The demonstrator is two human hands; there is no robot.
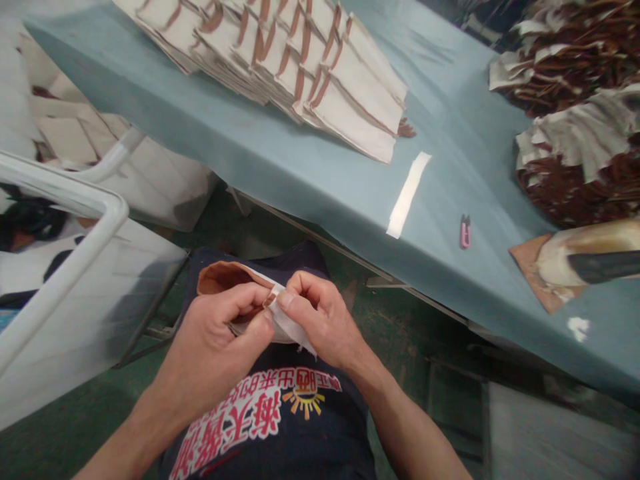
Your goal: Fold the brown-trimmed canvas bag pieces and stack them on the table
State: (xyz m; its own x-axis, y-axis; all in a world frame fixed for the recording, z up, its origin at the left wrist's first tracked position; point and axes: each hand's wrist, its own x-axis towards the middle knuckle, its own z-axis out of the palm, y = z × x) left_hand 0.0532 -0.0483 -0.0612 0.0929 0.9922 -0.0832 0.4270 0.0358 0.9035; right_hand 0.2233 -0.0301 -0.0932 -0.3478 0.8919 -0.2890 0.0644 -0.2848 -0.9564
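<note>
Both hands work over my lap on one brown and white fabric piece (220,276). My left hand (220,340) is closed, pinching the piece's edge between thumb and fingers. My right hand (320,320) is closed too, gripping the white part of the same piece right beside the left thumb. The brown end curls out above my left hand. A blue table (280,167) stands in front of my knees, apart from both hands.
A fanned stack of white pieces with brown trim (300,60) lies on the table's far side. A strip of white tape (407,193) and a small pink clipper (465,231) lie nearer. Heaps of brown and white pieces (575,120) fill the right. White bins (75,267) stand left.
</note>
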